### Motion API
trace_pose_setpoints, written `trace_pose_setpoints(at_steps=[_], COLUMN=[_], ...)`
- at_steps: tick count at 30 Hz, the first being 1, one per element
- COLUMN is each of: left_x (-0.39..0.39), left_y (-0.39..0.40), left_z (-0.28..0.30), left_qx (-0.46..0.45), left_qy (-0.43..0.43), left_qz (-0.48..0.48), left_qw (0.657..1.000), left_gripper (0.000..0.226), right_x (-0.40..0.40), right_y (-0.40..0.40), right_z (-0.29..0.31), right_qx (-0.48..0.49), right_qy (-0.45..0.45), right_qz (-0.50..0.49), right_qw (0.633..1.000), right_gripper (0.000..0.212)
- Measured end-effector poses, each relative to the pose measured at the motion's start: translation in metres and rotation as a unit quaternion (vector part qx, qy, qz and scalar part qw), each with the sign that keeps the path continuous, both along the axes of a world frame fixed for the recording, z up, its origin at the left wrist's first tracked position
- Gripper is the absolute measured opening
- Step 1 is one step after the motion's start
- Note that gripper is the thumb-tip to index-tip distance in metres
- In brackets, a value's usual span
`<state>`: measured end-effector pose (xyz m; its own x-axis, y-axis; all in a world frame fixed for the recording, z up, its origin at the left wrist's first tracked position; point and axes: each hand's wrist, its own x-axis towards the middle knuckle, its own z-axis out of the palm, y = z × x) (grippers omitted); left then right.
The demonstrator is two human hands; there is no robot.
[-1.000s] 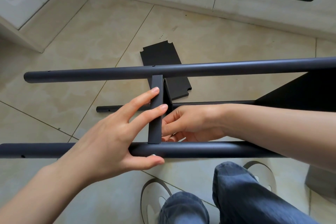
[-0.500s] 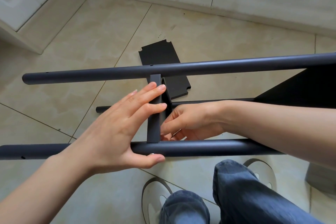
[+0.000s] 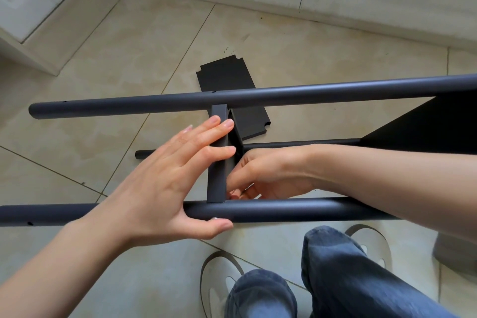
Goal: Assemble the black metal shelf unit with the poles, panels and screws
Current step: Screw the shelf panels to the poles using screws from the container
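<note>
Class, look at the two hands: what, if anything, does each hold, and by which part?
The left hand steadies the upright panel, fingers on its edge, thumb under the near pole. What the right hand holds cannot be told.

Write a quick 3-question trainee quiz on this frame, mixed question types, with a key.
1. True or false: the left hand presses straight fingers against the panel edge between the two poles.
2. Where does the spare panel lie? A) on the floor tiles B) on the cabinet C) across the knees
3. Fill in: the left thumb hooks under the near ____.

Key: 1 true; 2 A; 3 pole
</note>
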<state>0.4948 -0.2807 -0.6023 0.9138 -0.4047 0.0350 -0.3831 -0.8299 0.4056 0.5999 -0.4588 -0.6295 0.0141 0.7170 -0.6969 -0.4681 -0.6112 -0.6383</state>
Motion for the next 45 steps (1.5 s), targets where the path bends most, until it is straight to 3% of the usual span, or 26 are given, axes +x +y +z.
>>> trace_pose_setpoints(at_steps=[3,11,16,20,24,30,34,41,45], left_x=[0.0,-0.0006,-0.0002,0.0,-0.001,0.0001,-0.0005,0.0003,0.0003], left_y=[0.0007,0.0024,0.0024,0.0027,0.0028,0.0021,0.0019,0.002,0.0021], left_z=[0.0002,0.0016,0.0025,0.0023,0.0022,0.0025,0.0027,0.0019,0.0018], left_qx=[0.0,-0.018,-0.018,-0.014,-0.015,-0.012,-0.013,-0.012,-0.011], left_qy=[0.0,0.021,0.024,0.019,0.019,0.016,0.015,0.01,0.009], left_qz=[-0.001,-0.002,-0.002,-0.001,-0.003,-0.003,-0.002,-0.001,-0.002], left_qw=[1.0,1.0,1.0,1.0,1.0,1.0,1.0,1.0,1.0], left_gripper=[0.083,0.084,0.084,0.085,0.084,0.084,0.083,0.083,0.083], right_x=[0.0006,0.0017,0.0045,0.0028,-0.0022,0.0027,-0.0012,0.0042,0.0003], right_y=[-0.0012,-0.0054,-0.0056,-0.0043,-0.0003,-0.0042,0.0003,-0.0048,-0.0007], right_z=[0.0016,-0.0056,-0.0044,-0.0025,-0.0042,-0.0013,-0.0056,-0.0031,-0.0061], right_qx=[0.0,0.002,0.03,0.011,-0.007,0.02,-0.012,0.008,0.001], right_qy=[0.012,0.028,0.037,0.021,-0.018,0.02,-0.016,0.023,0.006], right_qz=[0.004,0.001,-0.007,0.007,0.021,0.014,0.015,0.02,0.015], right_qw=[1.0,1.0,0.999,1.0,1.0,1.0,1.0,0.999,1.0], right_gripper=[0.03,0.01,0.034,0.02,0.031,0.014,0.026,0.012,0.02])
